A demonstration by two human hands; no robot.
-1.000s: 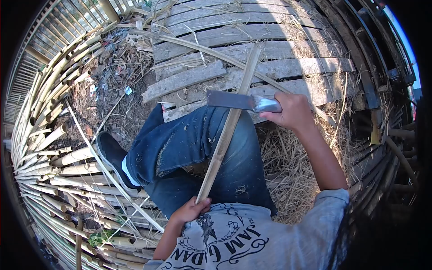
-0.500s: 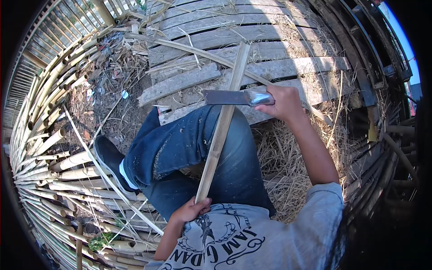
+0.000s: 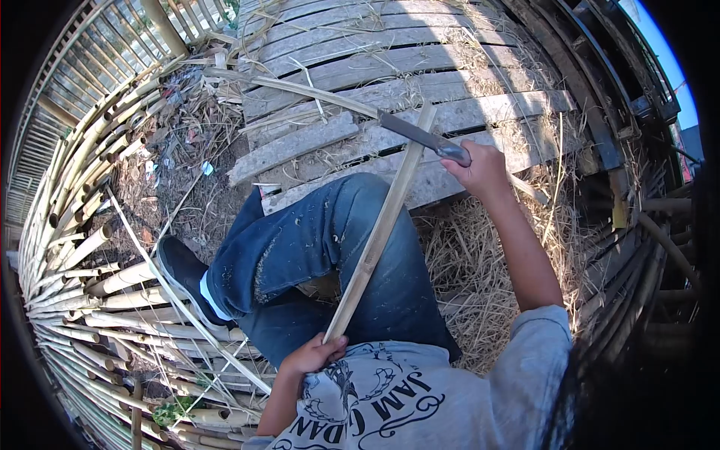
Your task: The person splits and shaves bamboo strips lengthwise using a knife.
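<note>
A long split bamboo strip (image 3: pixel 381 229) runs slantwise from my waist over the raised knee to the wooden slats. My left hand (image 3: pixel 313 355) is closed round its near end, close against the shirt. My right hand (image 3: pixel 481 171) grips the handle of a machete (image 3: pixel 414 133) with a broad, blunt-ended blade. The blade lies across the strip near its far end, pointing up and left; whether it touches the strip I cannot tell.
A platform of weathered slats (image 3: pixel 345 71) stands ahead, with a loose board (image 3: pixel 292 150) and a thin bamboo strip (image 3: pixel 315 91) on it. Cut bamboo poles (image 3: pixel 127 300) are piled at the left. Straw and shavings (image 3: pixel 480 270) cover the ground at the right.
The machete has moved away from me along the strip, and its blade has turned from level to slanting. The strip's far end has swung right and down. My left hand stays at my waist.
</note>
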